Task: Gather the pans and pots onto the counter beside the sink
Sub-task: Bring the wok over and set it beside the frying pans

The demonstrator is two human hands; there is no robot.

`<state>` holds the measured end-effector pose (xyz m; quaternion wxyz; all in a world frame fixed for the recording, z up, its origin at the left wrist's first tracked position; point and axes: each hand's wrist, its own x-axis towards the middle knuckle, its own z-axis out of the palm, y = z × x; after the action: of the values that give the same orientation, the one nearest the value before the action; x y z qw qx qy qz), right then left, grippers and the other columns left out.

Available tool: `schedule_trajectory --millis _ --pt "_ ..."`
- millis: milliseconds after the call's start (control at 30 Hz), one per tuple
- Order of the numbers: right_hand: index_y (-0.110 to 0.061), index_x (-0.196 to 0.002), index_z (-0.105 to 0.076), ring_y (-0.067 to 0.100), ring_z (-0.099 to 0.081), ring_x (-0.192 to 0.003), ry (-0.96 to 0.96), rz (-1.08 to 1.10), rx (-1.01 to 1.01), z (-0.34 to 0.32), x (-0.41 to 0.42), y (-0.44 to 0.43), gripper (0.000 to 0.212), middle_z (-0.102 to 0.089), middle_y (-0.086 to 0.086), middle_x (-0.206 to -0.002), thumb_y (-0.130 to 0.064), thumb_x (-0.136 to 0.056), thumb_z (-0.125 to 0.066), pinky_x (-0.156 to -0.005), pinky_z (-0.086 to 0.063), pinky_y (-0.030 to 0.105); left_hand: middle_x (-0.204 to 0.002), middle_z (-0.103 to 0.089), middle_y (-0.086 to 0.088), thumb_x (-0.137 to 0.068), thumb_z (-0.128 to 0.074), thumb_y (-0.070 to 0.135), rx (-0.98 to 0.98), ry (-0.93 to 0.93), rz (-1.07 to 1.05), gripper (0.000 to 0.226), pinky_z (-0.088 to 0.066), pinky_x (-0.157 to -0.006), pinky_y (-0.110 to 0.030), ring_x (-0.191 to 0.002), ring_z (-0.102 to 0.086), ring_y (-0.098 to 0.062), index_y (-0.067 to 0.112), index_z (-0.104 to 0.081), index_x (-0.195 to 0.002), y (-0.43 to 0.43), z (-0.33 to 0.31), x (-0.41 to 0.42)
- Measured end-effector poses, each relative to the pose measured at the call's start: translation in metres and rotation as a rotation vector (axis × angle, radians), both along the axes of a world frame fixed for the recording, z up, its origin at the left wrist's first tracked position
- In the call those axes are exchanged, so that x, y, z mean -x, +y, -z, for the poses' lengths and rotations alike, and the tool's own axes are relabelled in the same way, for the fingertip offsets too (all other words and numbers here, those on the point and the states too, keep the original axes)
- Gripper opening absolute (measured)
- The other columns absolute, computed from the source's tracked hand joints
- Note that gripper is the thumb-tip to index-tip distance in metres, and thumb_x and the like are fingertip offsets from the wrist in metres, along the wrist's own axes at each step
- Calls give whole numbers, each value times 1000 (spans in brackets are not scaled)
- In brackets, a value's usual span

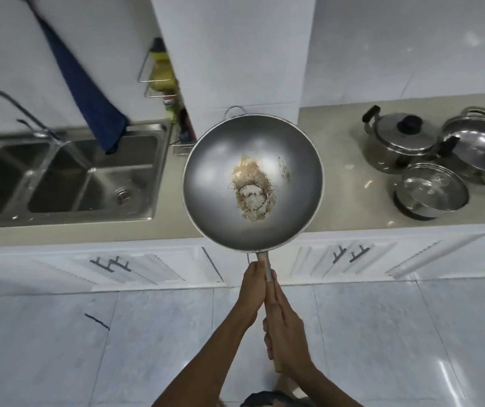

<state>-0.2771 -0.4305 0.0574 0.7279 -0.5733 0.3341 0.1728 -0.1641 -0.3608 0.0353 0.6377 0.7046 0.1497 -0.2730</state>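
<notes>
Wok: round grey metal wok (252, 183) with brown residue in its bowl, held out level above the counter edge between sink and pots, small loop handle on its far rim.
Left hand: left hand (250, 292) wrapped closed around the wok's long handle, nearer the bowl.
Right hand: right hand (283, 327) closed on the same handle, behind the left.
Pots: lidded steel pot with black knob (401, 139), wide steel lidded pan (481, 148) and small glass-lidded pot (433, 189), clustered on the counter's right.
Sink: double-bowl steel sink (65, 174) left, water running from the tap.
Surroundings: blue cloth (85, 92) hanging over the sink; wire rack with bottles (162, 74) on the wall.
Surface: beige stone counter (344, 177), white cabinets, pale tiled floor.
</notes>
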Motion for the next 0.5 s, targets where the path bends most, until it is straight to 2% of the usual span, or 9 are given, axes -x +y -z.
schedule_trajectory --millis 100,133,200,267,300,367,433,500 --pt "-2 -76 -69 25 -54 -46 51 -52 57 -4 6 51 41 -61 13 -59 -27 -103 -53 -50 -47 27 -81 -67 -11 -110 -35 39 28 -11 -64 49 -54 -73 -33 -73 -64 -22 9 -65 -84 66 1 21" --pt "-7 -83 -71 23 -55 -45 37 -70 75 -5 9 68 37 -61 11 -58 -32 -103 -54 -49 -48 27 -81 -67 -10 -110 -34 39 25 -13 -85 49 -55 -72 -31 -73 -65 -21 10 -65 -85 87 1 27" --pt "-28 -100 -71 21 -55 -41 -111 -213 164 -7 20 108 31 -63 4 -56 -53 -98 -53 -43 -47 26 -78 -69 -6 -109 -32 41 9 -34 -142 51 -55 -68 -26 -72 -66 -17 12 -66 -84 138 0 41" --pt "-33 -104 -73 22 -59 -43 -142 -323 181 -12 24 151 40 -68 6 -61 -64 -85 -56 -42 -48 26 -74 -71 -3 -108 -32 46 -4 -54 -224 55 -56 -69 -27 -70 -68 -15 14 -68 -80 192 -5 52" --pt "-35 -110 -72 23 -60 -45 -138 -365 161 -14 23 171 43 -71 8 -65 -63 -82 -57 -43 -50 26 -72 -71 -2 -108 -32 47 -13 -58 -263 57 -57 -71 -28 -70 -68 -16 14 -68 -79 214 -8 54" --pt "-42 -127 -62 26 -63 -50 -208 -463 148 -21 18 222 40 -72 12 -73 -54 -89 -56 -45 -54 28 -70 -71 -2 -107 -33 50 -43 -82 -358 59 -57 -73 -30 -72 -70 -17 13 -69 -79 270 -15 60" --pt "-43 -132 -54 29 -63 -53 -264 -554 146 -30 13 272 34 -72 16 -78 -41 -99 -55 -48 -55 30 -74 -72 -3 -107 -31 53 -90 -99 -452 61 -56 -72 -27 -75 -71 -17 11 -70 -84 325 -23 64" --pt "-39 -132 -55 29 -63 -53 -265 -629 112 -41 7 317 30 -71 17 -77 -39 -101 -53 -50 -55 32 -78 -73 -4 -107 -30 54 -139 -114 -511 62 -53 -70 -23 -78 -71 -17 11 -71 -88 374 -31 67"
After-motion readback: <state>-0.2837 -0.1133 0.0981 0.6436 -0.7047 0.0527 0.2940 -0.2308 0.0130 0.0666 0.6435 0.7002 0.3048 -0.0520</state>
